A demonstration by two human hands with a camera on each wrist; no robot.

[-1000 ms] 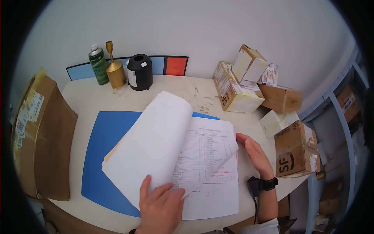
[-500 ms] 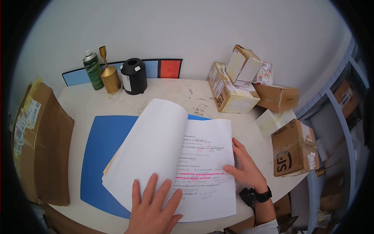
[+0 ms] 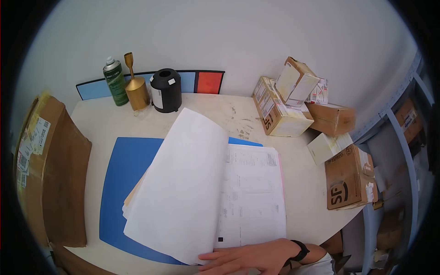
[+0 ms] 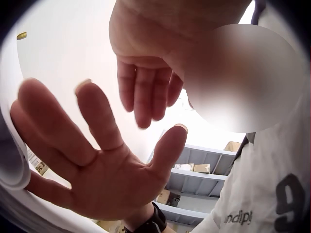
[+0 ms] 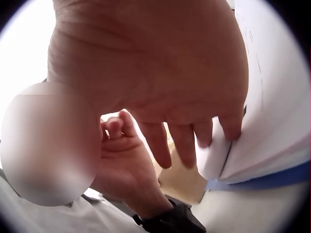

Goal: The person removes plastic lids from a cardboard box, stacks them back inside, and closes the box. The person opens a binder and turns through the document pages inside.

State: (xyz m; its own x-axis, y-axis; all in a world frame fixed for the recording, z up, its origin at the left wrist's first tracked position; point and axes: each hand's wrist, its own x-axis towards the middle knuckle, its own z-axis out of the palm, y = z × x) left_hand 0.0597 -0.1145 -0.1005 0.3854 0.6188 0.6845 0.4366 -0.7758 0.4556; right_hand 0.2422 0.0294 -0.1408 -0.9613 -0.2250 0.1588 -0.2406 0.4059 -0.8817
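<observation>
An open stack of printed pages (image 3: pixel 252 192) lies on a flat blue sheet (image 3: pixel 121 183). Its left part is a turned-over white page (image 3: pixel 178 192), blank and slightly bowed, with more sheet edges showing beneath. My right hand (image 3: pixel 252 257) is at the stack's lower edge in the head view, fingers pointing left and nearly straight, fingertips right at the turned page's bottom corner. In the left wrist view that hand's fingers are spread. My left hand (image 4: pixel 146 58) is outside the head view; its fingers hang loosely with nothing seen in them.
On the left stands a tall cardboard box (image 3: pixel 62 169). A green spray can (image 3: pixel 115 82), a gold candlestick (image 3: pixel 136 89) and a black cylinder (image 3: pixel 166 91) line the back. Several boxes pile up at right, including a brown carton (image 3: pixel 348 181). Shelves (image 3: pixel 398 137) stand beyond the table's right edge.
My left hand has left the turned pages and the head view. My right hand has moved from the stack's right edge to its lower edge. A different page with faint print now shows.
</observation>
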